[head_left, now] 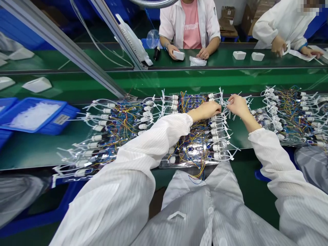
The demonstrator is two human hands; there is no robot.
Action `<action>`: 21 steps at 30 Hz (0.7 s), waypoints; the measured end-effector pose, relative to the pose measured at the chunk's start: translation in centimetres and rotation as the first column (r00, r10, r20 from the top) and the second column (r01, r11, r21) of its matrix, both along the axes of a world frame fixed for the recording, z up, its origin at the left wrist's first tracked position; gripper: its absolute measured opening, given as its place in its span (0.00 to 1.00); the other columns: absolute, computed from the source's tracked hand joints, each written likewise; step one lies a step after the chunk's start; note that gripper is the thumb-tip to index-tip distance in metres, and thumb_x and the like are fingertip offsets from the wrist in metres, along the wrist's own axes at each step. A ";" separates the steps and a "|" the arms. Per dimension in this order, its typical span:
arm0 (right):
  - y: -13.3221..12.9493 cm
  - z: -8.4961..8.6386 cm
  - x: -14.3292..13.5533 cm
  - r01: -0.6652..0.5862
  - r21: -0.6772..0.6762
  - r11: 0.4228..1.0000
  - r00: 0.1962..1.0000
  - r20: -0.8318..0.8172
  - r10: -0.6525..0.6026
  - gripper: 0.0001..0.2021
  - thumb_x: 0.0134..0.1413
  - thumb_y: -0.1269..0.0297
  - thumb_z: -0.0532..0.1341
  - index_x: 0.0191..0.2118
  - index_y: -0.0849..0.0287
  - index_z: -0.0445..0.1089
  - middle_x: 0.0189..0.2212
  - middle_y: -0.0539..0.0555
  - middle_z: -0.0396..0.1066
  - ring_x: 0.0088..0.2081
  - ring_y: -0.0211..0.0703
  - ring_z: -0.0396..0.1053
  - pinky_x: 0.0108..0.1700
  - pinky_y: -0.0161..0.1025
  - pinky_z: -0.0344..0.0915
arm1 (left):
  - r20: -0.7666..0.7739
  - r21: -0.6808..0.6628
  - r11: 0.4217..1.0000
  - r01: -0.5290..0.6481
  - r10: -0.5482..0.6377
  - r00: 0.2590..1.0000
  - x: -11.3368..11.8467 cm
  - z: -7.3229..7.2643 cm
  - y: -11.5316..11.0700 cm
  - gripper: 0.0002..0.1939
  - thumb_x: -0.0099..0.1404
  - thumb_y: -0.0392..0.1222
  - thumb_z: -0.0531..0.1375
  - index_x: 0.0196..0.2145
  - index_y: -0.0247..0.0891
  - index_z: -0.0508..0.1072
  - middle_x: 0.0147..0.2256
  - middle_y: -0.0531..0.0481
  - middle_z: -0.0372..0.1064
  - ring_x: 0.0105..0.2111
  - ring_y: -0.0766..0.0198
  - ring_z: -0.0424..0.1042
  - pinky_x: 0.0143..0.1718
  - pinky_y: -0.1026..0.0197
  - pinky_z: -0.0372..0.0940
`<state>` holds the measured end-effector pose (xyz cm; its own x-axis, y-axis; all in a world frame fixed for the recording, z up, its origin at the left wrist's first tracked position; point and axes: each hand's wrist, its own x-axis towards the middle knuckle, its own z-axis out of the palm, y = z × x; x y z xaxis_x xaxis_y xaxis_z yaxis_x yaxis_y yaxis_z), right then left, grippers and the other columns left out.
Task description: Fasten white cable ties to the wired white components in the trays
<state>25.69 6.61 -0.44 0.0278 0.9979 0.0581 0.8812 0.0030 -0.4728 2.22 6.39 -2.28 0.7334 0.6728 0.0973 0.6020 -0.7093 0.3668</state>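
Note:
A bundle of small wired parts point(189, 136) lies in front of me on clear plastic, with yellow, red and blue wires between rows of white cylinders. White cable ties point(224, 131) stick out along its right side. Over the upper end of that right row is my left hand point(208, 110), its fingers closed; what they grip is hidden. Just to the right, my right hand point(237, 105) pinches a thin white cable tie between thumb and fingers. The fingertips of both hands are close together but apart.
Similar wired bundles lie at left point(123, 119) and right point(289, 112). A blue bin point(55, 126) of white pieces stands far left. A slanted metal post point(84, 61) rises behind. Across the bench, two people in white handle white housings point(239, 55).

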 end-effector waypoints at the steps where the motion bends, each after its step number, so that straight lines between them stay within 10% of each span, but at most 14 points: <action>1: 0.1 0.1 0.4 0.002 -0.002 1.000 1.000 -0.029 -0.002 0.14 0.57 0.67 0.76 0.49 0.55 0.84 0.43 0.58 0.89 0.52 0.61 0.86 0.62 0.51 0.82 | 0.022 -0.006 1.000 -0.006 0.006 1.000 -0.3 0.1 0.0 0.12 0.84 0.36 0.64 0.54 0.38 0.90 0.54 0.39 0.90 0.55 0.50 0.86 0.64 0.49 0.77; 12: -1.0 1.2 2.7 -0.103 -0.072 0.992 0.978 -0.187 0.088 0.10 0.58 0.65 0.76 0.45 0.56 0.82 0.41 0.56 0.88 0.44 0.54 0.84 0.58 0.51 0.80 | 0.251 -0.054 0.897 -0.438 0.437 0.864 -3.7 1.5 -1.5 0.10 0.85 0.33 0.63 0.50 0.38 0.86 0.49 0.37 0.90 0.51 0.50 0.89 0.62 0.50 0.80; 17: -2.3 4.4 1.9 -0.154 0.192 0.969 0.938 -0.278 0.204 0.17 0.58 0.63 0.77 0.53 0.56 0.84 0.54 0.61 0.87 0.53 0.58 0.85 0.65 0.54 0.81 | 0.334 -0.018 0.913 -0.408 0.390 0.858 -3.7 3.1 -3.0 0.10 0.86 0.37 0.65 0.53 0.39 0.89 0.53 0.38 0.92 0.55 0.49 0.90 0.63 0.49 0.80; 21: -4.4 7.2 -1.4 -0.383 0.065 0.921 0.781 -0.510 0.361 0.27 0.62 0.57 0.81 0.65 0.50 0.82 0.45 0.52 0.86 0.42 0.51 0.84 0.48 0.46 0.80 | 0.421 -0.001 0.934 -0.356 0.324 0.847 -2.5 4.9 -4.3 0.12 0.86 0.38 0.67 0.57 0.40 0.91 0.57 0.42 0.93 0.58 0.49 0.89 0.67 0.49 0.78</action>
<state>24.27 2.20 6.76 -0.3319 0.9379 0.1009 0.4537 0.2525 -0.8546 -0.24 2.09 2.64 0.3433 0.8517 0.3959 0.6185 -0.5222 0.5871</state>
